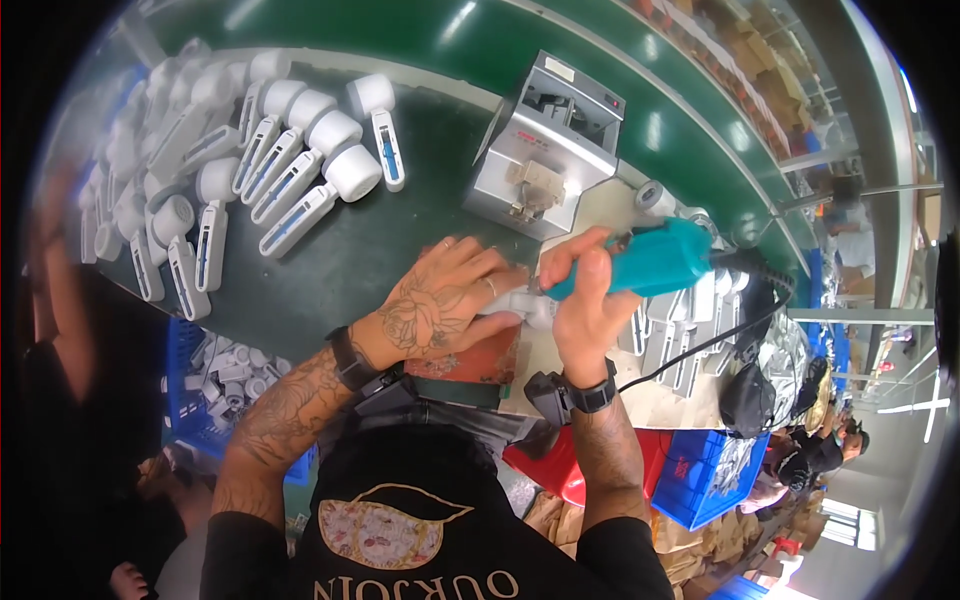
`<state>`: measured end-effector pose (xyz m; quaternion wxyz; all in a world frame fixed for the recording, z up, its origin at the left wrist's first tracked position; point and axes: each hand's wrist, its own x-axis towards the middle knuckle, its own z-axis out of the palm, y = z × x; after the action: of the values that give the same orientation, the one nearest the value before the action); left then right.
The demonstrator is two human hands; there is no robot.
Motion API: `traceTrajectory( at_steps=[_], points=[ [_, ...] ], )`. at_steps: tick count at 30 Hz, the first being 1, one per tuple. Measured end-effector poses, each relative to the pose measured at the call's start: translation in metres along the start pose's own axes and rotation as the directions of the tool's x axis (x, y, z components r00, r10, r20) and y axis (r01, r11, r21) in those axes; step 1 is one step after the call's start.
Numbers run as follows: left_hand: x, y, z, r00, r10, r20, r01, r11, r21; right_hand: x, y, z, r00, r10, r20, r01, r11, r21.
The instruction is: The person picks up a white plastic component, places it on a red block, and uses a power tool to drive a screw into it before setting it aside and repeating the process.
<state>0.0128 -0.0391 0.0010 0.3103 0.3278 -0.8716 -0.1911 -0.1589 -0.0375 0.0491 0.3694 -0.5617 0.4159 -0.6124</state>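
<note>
My left hand (450, 295), tattooed on the back, is curled over a white plastic part (510, 306), mostly hidden by the fingers, above a reddish-brown pad (465, 362) at the bench's near edge. My right hand (590, 310) grips a teal corded power tool (660, 262) that looks like an electric screwdriver. The tool lies sideways, its front end reaching the white part between my hands. Whether the tip touches the part cannot be made out. A grey metal box machine (545, 150) with an open top stands just beyond my hands.
Several white round-headed handheld units (300, 215) lie on the green bench (430, 150) at left; more (675, 345) lie at right. The tool's black cord (700, 345) runs there. Blue crates (705, 475) stand below. Another person's arm (65, 290) is at far left.
</note>
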Motion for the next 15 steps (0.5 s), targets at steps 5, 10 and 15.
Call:
traceTrajectory(
  at_steps=[5,10,15],
  points=[
    [-0.001,0.0,0.0,1.0,-0.016,0.008,0.016,0.999,0.044,0.001,0.003,0.005,1.0,0.006,-0.01,-0.006,1.0,0.016],
    [0.0,0.001,0.0,1.0,-0.014,0.009,0.013,0.998,0.06,0.002,0.002,0.004,1.0,0.03,0.001,-0.03,0.999,-0.027],
    [-0.003,-0.002,0.0,1.0,-0.002,-0.029,0.004,0.999,0.041,0.027,-0.013,0.012,1.0,0.007,-0.012,-0.009,0.994,-0.105]
  ],
)
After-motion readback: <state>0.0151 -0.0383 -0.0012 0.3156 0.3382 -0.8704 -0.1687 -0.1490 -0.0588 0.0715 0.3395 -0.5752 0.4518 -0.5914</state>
